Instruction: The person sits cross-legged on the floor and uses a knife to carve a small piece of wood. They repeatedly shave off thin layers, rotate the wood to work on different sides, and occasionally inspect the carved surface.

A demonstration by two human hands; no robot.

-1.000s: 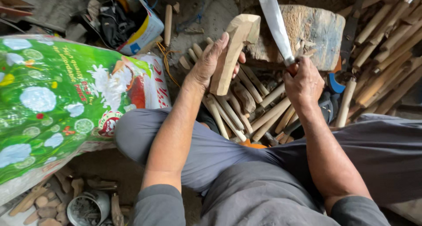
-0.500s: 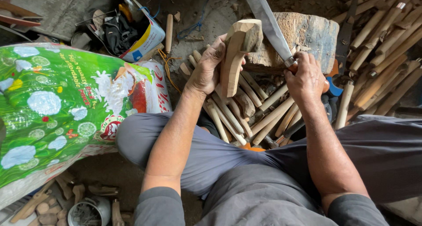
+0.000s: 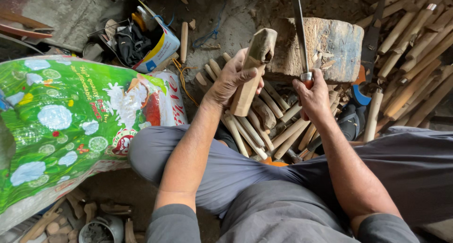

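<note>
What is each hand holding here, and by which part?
The left hand grips a carved wooden piece around its middle. The right hand holds a long blade by its handle, blade pointing up.

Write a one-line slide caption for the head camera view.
Seated person's left hand grips a carved wooden piece while the right hand holds a long blade upright before a chopping block.

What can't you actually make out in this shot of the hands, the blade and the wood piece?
All in the head view:
- Blade: its tip is cut off by the top edge.
- Blade's grip: hidden inside the right hand.
- Wooden piece: its middle is covered by the left hand.
- Chopping block: its base is hidden behind the pile of wooden handles.
</note>
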